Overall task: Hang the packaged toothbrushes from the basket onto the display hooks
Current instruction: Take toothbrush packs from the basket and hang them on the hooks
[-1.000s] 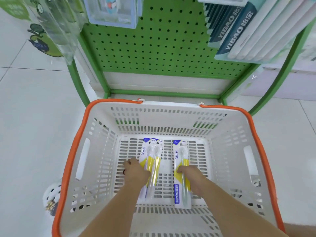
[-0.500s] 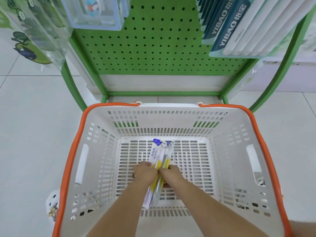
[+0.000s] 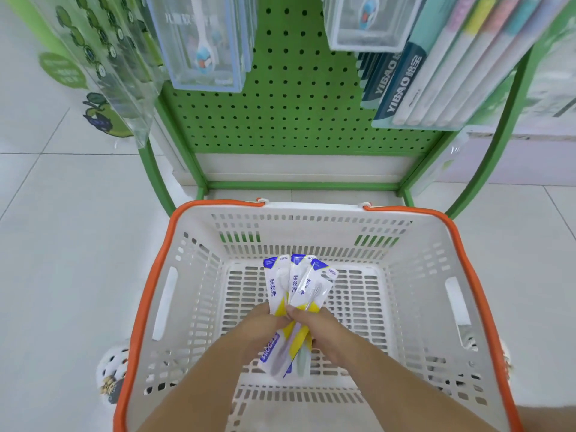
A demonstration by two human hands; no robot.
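lifted and fanned since before, glossy flat toothbrush packs [image 3: 293,294] gripped by left hand [image 3: 265,330] and right hand [image 3: 321,332]; slotted plastic basket [image 3: 314,210] below

Three flat packaged toothbrushes [image 3: 294,302], in white card-and-clear-plastic packs with blue top corners, yellow bands and blue lettering, are bunched together and fanned out at their far ends, tilted up above the floor of the white slotted plastic basket with an orange rim [image 3: 199,291]. The basket stands on the floor just near the green perforated metal display board [image 3: 296,98], where other packs hang at upper left and right.
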